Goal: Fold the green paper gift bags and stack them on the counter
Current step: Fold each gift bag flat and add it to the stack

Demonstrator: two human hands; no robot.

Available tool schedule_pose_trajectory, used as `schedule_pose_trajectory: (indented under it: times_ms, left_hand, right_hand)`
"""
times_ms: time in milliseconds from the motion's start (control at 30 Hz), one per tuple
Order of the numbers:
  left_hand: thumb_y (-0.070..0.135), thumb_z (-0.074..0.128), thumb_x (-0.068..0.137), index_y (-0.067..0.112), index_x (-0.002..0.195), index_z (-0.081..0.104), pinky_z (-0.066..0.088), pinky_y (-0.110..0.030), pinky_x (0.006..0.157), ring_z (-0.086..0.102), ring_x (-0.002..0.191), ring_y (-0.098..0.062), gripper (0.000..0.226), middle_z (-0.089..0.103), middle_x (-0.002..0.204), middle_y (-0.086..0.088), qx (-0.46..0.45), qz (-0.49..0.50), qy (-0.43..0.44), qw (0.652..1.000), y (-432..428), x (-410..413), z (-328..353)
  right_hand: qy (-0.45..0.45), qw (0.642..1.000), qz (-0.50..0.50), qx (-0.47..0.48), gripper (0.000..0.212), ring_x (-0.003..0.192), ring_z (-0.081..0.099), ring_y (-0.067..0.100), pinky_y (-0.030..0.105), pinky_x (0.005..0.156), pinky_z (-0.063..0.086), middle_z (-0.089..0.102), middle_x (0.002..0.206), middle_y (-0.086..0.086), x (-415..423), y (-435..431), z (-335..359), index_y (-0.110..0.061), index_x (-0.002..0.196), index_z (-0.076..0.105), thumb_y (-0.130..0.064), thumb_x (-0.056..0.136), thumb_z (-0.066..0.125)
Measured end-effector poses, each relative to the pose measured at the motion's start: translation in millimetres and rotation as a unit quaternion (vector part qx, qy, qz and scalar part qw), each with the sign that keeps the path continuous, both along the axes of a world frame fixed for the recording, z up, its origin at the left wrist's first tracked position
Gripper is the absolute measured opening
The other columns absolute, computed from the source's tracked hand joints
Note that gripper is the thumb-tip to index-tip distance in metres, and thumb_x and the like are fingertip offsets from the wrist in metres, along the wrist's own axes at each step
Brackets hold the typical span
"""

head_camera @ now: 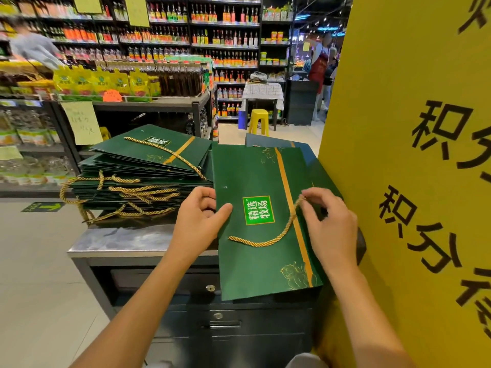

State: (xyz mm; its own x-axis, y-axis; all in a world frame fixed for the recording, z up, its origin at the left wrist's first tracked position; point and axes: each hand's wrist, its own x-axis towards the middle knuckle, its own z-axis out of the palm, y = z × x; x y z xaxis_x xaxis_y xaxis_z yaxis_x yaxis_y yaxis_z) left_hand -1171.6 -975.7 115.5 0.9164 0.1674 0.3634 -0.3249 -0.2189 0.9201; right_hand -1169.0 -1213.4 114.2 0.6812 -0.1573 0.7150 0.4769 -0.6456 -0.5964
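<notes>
Fingers (310, 201) of the right hand (330, 227) pinch the rope handle (265, 241); the left hand (198, 221) clamps the green bag (255, 272) by its left edge. The bag lies flat, its long axis pointing away from the person, overhanging the table (119, 241) — the stack (138, 179) sits leftward, nearer the left hand.

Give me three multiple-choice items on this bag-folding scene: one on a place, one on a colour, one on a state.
1. Where is the stack of folded bags?
A. On the counter, left of the held bag
B. On the floor
C. On a stool

2. What colour is the held bag's rope handle?
A. Red
B. Gold
C. White

3. What is the right hand doing?
A. Lying flat on the counter
B. Hanging free
C. Pinching the rope handle

Answers: 1 A, the stack rests on the counter beside the held bag; 2 B, the twisted rope handle is gold; 3 C, its fingertips close on the rope handle's end.
</notes>
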Motion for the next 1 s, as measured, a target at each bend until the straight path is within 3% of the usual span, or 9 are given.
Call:
schedule_pose_trajectory:
  times_ms: [100, 200, 333, 467, 633, 733, 1000]
  left_hand:
    - [0.007, 0.070, 0.093, 0.012, 0.100, 0.050, 0.044, -0.025, 0.037, 0.058, 0.048, -0.014, 0.022, 0.066, 0.068, 0.004, 0.011, -0.026, 0.025, 0.999, 2, -3, 2]
    - [0.009, 0.070, 0.094, 0.013, 0.100, 0.047, 0.038, -0.025, 0.034, 0.053, 0.040, -0.019, 0.023, 0.069, 0.075, -0.005, 0.014, -0.043, 0.055, 0.997, 5, -4, 5]
    - [0.011, 0.070, 0.094, 0.019, 0.112, 0.048, 0.038, -0.025, 0.035, 0.055, 0.042, -0.023, 0.029, 0.069, 0.086, -0.018, 0.015, -0.069, 0.075, 0.995, 7, -5, 9]
    - [0.010, 0.070, 0.093, 0.021, 0.120, 0.047, 0.040, -0.027, 0.036, 0.055, 0.045, -0.028, 0.037, 0.068, 0.087, -0.021, 0.006, -0.085, 0.079, 0.993, 10, -3, 7]
    - [0.005, 0.045, 0.104, 0.018, 0.123, 0.050, 0.041, -0.030, 0.037, 0.050, 0.041, -0.025, 0.024, 0.058, 0.062, -0.016, 0.004, -0.093, 0.058, 0.994, 11, -3, 5]
    - [-0.001, 0.035, 0.105, 0.015, 0.122, 0.052, 0.039, -0.027, 0.036, 0.046, 0.036, -0.021, 0.029, 0.054, 0.054, -0.019, -0.011, -0.101, 0.049, 0.994, 12, -5, 5]
    - [0.009, 0.048, 0.106, 0.020, 0.126, 0.049, 0.046, -0.031, 0.039, 0.054, 0.041, -0.024, 0.023, 0.062, 0.062, -0.016, -0.034, -0.120, 0.031, 0.992, 12, -5, 6]
  right_hand:
    - [0.007, 0.995, 0.100, 0.028, 0.012, 0.092, 0.070, 0.007, 0.031, 0.081, 0.057, 0.073, 0.093, -0.007, 10, 24, 13, -0.019, 0.103, 0.062, -0.010, 0.097, 0.065]
    - [0.094, 0.974, 0.199, 0.046, 0.007, 0.086, 0.071, 0.001, 0.027, 0.076, 0.056, 0.077, 0.084, -0.006, 19, 53, 25, -0.016, 0.102, 0.053, -0.011, 0.101, 0.058]
    - [0.142, 0.960, 0.239, 0.018, 0.010, 0.060, 0.061, -0.001, 0.030, 0.063, 0.047, 0.078, 0.090, -0.014, 33, 74, 31, -0.022, 0.110, 0.051, -0.022, 0.103, 0.058]
    - [0.114, 0.955, 0.265, 0.066, 0.006, 0.092, 0.072, -0.002, 0.020, 0.082, 0.055, 0.078, 0.088, -0.003, 39, 83, 28, -0.012, 0.105, 0.063, -0.010, 0.100, 0.063]
    - [0.045, 0.971, 0.234, 0.019, 0.010, 0.084, 0.066, -0.001, 0.010, 0.074, 0.046, 0.073, 0.089, -0.007, 40, 86, 14, -0.011, 0.101, 0.071, -0.004, 0.095, 0.069]
    - [0.000, 0.974, 0.225, -0.028, 0.013, 0.092, 0.065, 0.005, 0.015, 0.081, 0.048, 0.071, 0.097, -0.007, 44, 86, 10, -0.012, 0.102, 0.073, -0.003, 0.093, 0.070]
    - [-0.022, 0.973, 0.227, -0.048, 0.018, 0.098, 0.064, 0.008, 0.029, 0.085, 0.053, 0.069, 0.100, -0.005, 44, 85, 6, -0.010, 0.103, 0.071, 0.003, 0.094, 0.064]
